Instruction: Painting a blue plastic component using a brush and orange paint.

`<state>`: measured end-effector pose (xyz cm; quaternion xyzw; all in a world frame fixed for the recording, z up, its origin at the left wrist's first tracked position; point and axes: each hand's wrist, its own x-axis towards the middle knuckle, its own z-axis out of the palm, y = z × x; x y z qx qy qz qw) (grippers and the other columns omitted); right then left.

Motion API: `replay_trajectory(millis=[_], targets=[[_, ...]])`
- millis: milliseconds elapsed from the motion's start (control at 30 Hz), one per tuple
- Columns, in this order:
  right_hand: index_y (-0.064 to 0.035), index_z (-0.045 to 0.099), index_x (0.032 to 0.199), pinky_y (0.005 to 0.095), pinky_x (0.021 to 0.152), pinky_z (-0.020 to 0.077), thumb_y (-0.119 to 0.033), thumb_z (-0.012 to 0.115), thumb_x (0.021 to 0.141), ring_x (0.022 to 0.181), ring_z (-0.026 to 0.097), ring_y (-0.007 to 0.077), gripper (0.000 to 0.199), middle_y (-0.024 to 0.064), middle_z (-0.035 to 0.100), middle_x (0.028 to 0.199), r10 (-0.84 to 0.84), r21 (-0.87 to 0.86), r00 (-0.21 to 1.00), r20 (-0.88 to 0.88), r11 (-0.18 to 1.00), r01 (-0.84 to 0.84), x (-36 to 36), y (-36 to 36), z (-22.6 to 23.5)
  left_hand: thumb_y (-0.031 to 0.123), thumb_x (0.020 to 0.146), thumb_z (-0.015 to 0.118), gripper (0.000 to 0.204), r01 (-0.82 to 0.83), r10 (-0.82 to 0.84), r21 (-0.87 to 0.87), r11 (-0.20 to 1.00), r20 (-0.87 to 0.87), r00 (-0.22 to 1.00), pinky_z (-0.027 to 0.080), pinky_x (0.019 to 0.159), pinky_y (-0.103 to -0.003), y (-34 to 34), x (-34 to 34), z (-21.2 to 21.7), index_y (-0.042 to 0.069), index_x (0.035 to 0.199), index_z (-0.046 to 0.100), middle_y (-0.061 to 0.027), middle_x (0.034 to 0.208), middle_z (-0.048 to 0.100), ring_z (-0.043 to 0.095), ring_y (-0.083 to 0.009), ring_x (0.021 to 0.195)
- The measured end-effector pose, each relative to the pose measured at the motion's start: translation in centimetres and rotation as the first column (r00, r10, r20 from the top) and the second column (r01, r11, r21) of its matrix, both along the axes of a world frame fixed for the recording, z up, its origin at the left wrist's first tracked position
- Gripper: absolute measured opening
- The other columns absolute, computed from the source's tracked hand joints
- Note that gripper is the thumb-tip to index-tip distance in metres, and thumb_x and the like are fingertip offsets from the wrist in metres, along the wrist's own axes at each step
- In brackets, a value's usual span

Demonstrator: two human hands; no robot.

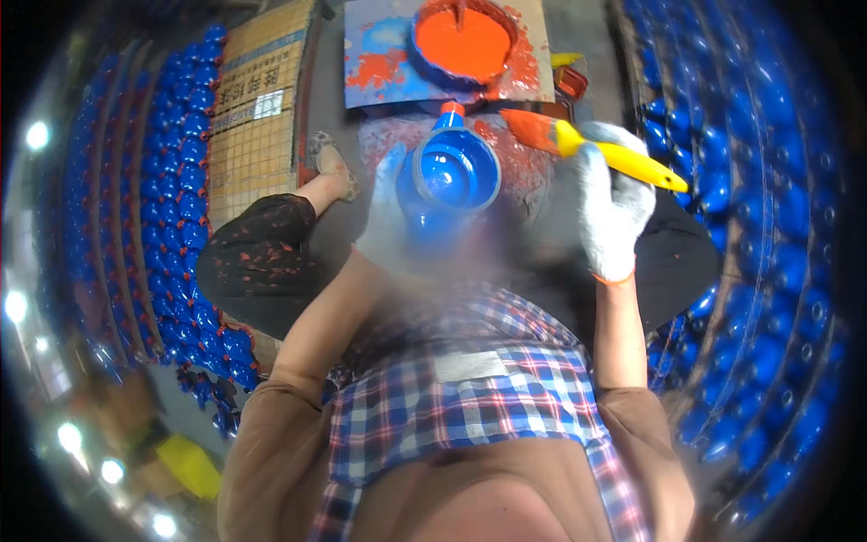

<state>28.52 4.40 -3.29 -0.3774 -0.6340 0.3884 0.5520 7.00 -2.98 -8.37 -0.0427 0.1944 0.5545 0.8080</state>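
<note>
My left hand point(386, 210), in a pale work glove, grips a glossy blue hollow part point(454, 176) by its side. Its wide round mouth faces up, and a short neck on its far side ends in an orange tip. I cannot tell exactly what kind of part it is. In my gloved right hand point(614, 212) is a paintbrush point(637, 163) with a yellow handle, held tilted. Orange paint coats its bristles, which point left toward the blue part without touching it. Beyond both hands stands a round tub point(419, 56) of orange paint with a stick in it.
The tub rests on a paint-splashed board point(366, 74). Blue parts with orange edges stand in rows at the left point(181, 172), and many blue parts point(768, 226) fill the right side. A large tan printed panel point(257, 108) lies left of my foot. A small red container point(571, 83) sits right of the board.
</note>
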Motion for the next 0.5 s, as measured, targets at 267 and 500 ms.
replay_trajectory(millis=[267, 500], targets=[[0.0009, 0.058, 0.112, 0.0277, 0.089, 0.0452, -0.001, 0.06, 0.089, 0.097, 0.057, 0.0138, 0.024, 0.0082, 0.061, 0.108, -0.184, -0.101, 0.983, 0.012, 0.978, 0.184, 1.5, 0.3, 0.6, 0.08, 0.079, 0.042, 0.094, -0.255, 0.256, 0.023, 0.967, -0.12, 0.959, 0.06, 0.063, -0.047, 1.9, -1.0, 7.5, 0.007, 0.138, 0.039, -0.0203, 0.127, 0.054, 0.062, -0.039, 0.103], [0.0007, 0.06, 0.11, 0.0262, 0.087, 0.0452, -0.002, 0.058, 0.091, 0.094, 0.057, 0.0124, 0.019, 0.0065, 0.061, 0.103, -0.228, -0.211, 0.973, -0.028, 0.953, 0.217, 1.2, 1.7, 1.5, 0.06, 0.091, 0.045, 0.079, -0.055, 0.128, 0.271, 0.961, -0.258, 0.958, 0.059, 0.066, -0.049, 3.2, -3.8, 8.6, 0.004, 0.143, 0.029, -0.0312, 0.135, 0.042, 0.059, -0.0469, 0.098]])
